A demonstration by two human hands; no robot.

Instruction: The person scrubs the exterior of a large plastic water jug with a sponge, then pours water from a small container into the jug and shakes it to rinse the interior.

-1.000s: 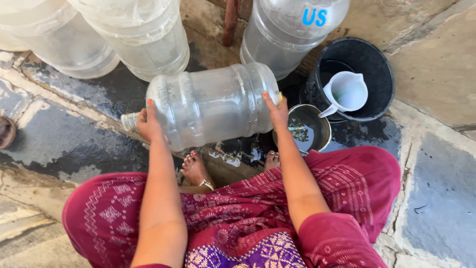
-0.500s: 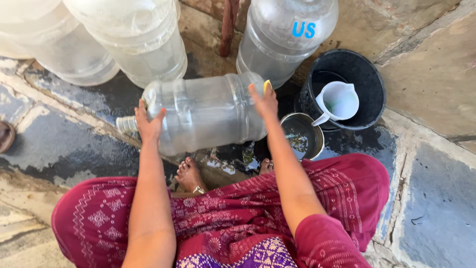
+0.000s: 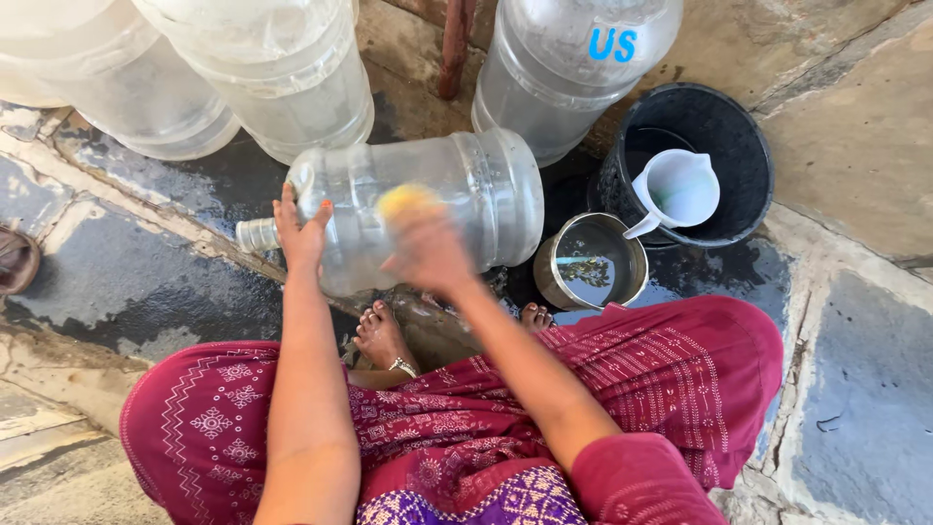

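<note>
Jug (image 3: 457, 209): clear, lying sideways
Left hand (image 3: 299, 228): flat on jug
Right hand (image 3: 428, 255): blurred, holding yellow sponge (image 3: 406, 201)
Steel pot (image 3: 590, 261), right of hands: dark water
Bucket (image 3: 743, 160): white cup (image 3: 677, 190) inside

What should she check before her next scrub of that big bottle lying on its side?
1. Left hand steadies the bottle near its neck: ok.
2. Right hand grips the yellow scrubber: cannot tell, blurred.
3. Bottle lies flat on the wet stone floor: ok.
4. Steel pot holds water: ok.
5. White jug sits in the black bucket: ok.
6. Bottle clean: cannot tell.
</note>
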